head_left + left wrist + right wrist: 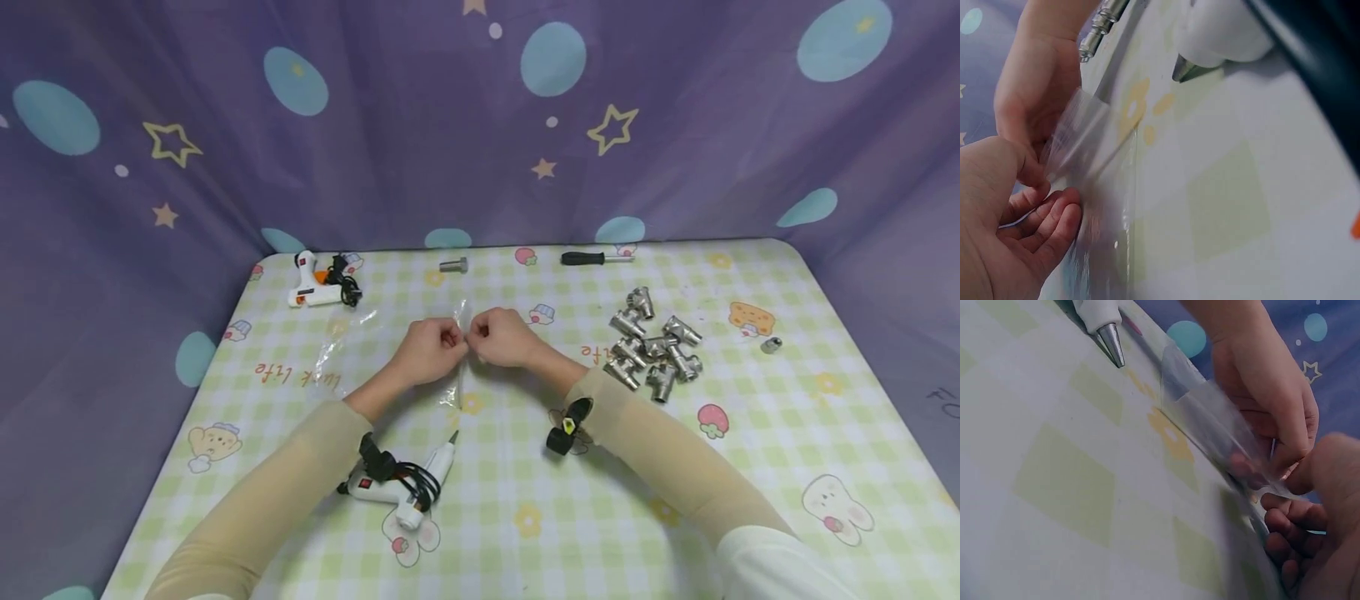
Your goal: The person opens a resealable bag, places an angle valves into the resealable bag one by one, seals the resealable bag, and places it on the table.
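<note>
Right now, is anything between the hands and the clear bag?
Nothing visible: the left hand and right hand pinch the clear bag at its edge; the nearer glue gun lies apart from it.

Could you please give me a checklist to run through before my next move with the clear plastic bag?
1. Left hand pinching the plastic bag at its edge: ok.
2. Right hand pinching the bag's edge too: ok.
3. Bag mouth fully parted: cannot tell from these views.
4. Nearer glue gun not touching the bag: ok, though its nozzle points toward it.
5. Metal fittings all in one cluster: not ok; a small metal piece lies apart to the right.
</note>
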`<state>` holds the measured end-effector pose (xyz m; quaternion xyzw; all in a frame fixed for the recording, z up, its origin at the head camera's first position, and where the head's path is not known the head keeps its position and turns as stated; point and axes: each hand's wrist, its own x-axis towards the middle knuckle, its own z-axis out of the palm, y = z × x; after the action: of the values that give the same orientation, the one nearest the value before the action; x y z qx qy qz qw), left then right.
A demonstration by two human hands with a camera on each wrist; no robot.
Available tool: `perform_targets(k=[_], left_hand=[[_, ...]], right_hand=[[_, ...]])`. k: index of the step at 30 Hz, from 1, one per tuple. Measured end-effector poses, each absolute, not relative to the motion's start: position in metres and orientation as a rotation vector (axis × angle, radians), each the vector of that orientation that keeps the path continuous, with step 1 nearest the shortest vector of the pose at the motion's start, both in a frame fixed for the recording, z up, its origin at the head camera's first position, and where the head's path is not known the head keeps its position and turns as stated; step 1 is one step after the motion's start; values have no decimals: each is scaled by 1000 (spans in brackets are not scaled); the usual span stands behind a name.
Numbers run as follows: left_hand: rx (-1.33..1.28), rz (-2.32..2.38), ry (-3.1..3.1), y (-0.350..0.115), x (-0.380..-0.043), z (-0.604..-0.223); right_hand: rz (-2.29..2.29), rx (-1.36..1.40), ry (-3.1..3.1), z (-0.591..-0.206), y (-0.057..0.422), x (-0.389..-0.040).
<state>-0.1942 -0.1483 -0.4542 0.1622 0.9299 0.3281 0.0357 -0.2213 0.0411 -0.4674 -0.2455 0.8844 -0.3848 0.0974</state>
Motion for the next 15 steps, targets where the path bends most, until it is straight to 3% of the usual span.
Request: perform_targets(k=[15], left_hand=[[467,859,2807,-146,-199,-448]], right_hand=[[-1181,-823,2506,-470,48,-226]])
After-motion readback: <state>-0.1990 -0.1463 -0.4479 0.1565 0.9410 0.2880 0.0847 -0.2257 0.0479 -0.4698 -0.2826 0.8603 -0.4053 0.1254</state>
